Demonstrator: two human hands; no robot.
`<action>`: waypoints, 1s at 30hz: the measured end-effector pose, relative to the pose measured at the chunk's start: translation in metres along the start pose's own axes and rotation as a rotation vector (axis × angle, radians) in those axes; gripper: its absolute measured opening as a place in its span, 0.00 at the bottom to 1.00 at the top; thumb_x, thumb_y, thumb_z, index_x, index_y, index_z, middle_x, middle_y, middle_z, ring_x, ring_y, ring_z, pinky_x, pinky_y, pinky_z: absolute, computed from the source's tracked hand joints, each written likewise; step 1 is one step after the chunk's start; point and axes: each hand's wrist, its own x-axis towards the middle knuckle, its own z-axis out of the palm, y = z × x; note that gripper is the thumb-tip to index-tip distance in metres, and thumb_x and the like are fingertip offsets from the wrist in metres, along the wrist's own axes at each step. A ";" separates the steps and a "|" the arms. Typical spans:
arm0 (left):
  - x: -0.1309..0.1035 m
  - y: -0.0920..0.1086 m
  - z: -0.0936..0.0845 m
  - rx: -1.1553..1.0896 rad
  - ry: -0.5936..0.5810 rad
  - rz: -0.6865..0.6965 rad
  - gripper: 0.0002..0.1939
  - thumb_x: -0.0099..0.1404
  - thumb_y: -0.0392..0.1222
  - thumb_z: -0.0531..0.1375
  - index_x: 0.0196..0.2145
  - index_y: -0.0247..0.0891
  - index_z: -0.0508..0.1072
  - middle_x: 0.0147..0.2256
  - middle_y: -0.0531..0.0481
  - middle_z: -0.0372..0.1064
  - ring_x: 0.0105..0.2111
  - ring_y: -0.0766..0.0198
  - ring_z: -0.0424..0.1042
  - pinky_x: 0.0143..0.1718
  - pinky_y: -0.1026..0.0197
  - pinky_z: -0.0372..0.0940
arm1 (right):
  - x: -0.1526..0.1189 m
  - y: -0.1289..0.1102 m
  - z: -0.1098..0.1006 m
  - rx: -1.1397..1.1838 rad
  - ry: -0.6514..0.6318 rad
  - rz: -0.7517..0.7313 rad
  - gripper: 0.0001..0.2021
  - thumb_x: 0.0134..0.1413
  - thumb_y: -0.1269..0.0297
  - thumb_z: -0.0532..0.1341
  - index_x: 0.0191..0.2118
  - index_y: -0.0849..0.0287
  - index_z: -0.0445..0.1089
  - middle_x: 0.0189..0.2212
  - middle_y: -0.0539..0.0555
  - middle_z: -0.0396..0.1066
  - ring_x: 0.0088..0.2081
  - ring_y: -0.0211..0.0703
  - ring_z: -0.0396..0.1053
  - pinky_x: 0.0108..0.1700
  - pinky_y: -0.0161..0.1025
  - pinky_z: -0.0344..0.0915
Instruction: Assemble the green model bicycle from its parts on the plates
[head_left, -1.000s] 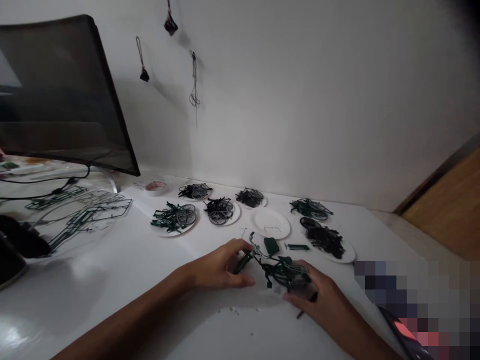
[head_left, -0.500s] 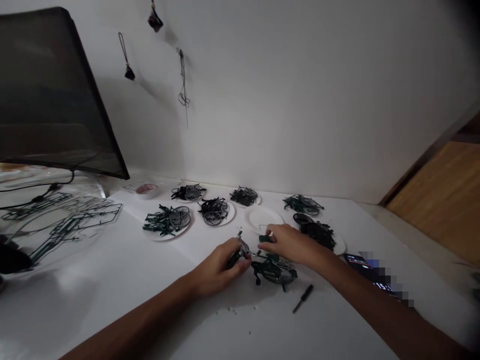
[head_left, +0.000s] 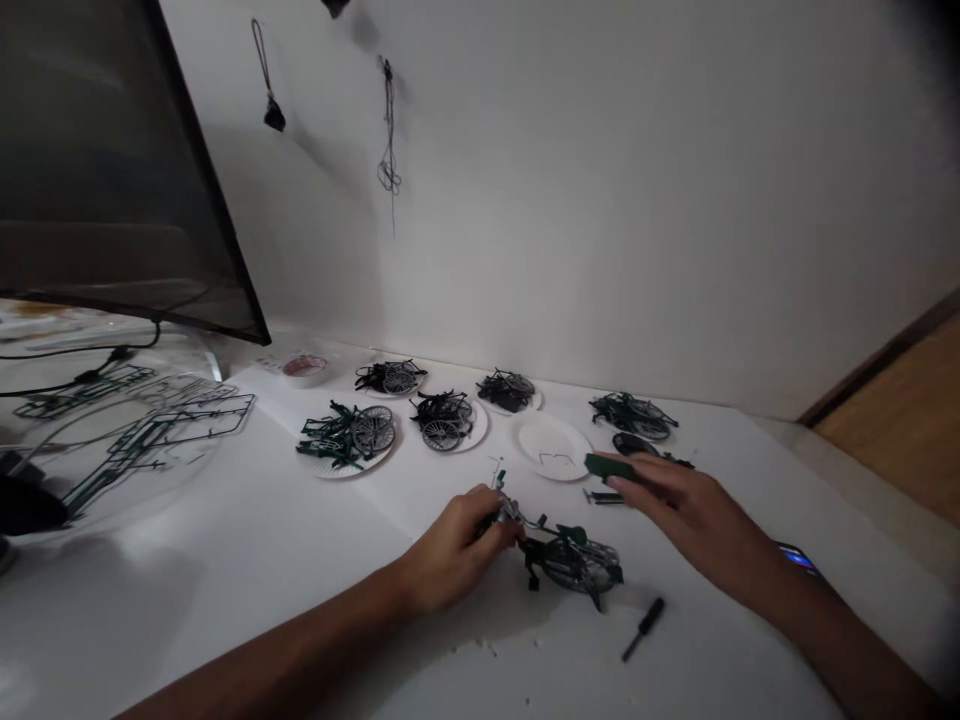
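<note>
A dark green model bicycle (head_left: 577,562) lies tilted above the white tabletop, its wheel end toward the right. My left hand (head_left: 459,555) is closed around its front end near the grey handlebar (head_left: 510,505). To the right, my right hand (head_left: 694,510) pinches a small dark green block-shaped piece (head_left: 609,466) between thumb and fingers, apart from the bicycle. Just below that piece, a thin dark part (head_left: 606,497) lies on the table. A small black screwdriver (head_left: 643,628) rests in front of the bicycle's wheel end.
Paper plates with model bicycles stand along the back, among them a green one (head_left: 349,436) and a black one (head_left: 444,420). One white plate (head_left: 529,452) bears thin wire bits. Green part frames (head_left: 150,440) lie left, below a monitor (head_left: 112,170). A phone (head_left: 796,558) is at right.
My right hand has moved right, away from the bicycle, carrying the green piece. My left hand keeps hold of the bicycle's front. The camera view has shifted slightly.
</note>
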 end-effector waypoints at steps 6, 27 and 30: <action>0.003 -0.005 0.004 -0.098 0.073 -0.121 0.17 0.74 0.46 0.52 0.36 0.35 0.75 0.34 0.48 0.72 0.37 0.60 0.69 0.41 0.60 0.62 | -0.049 0.014 0.014 0.675 0.264 0.368 0.17 0.49 0.48 0.70 0.41 0.53 0.79 0.31 0.54 0.77 0.34 0.47 0.72 0.38 0.43 0.71; 0.003 -0.005 0.006 -0.285 0.229 -0.252 0.19 0.73 0.52 0.53 0.35 0.35 0.74 0.29 0.50 0.67 0.30 0.65 0.63 0.33 0.63 0.57 | -0.051 -0.007 0.062 1.103 0.051 0.524 0.21 0.52 0.44 0.68 0.40 0.59 0.74 0.40 0.63 0.81 0.42 0.57 0.80 0.44 0.51 0.74; 0.002 -0.003 0.004 -0.241 0.229 -0.254 0.19 0.73 0.52 0.52 0.35 0.35 0.74 0.29 0.50 0.68 0.31 0.64 0.63 0.34 0.63 0.58 | -0.051 -0.002 0.062 0.994 0.100 0.493 0.21 0.53 0.45 0.67 0.41 0.59 0.76 0.39 0.60 0.80 0.39 0.50 0.78 0.41 0.45 0.73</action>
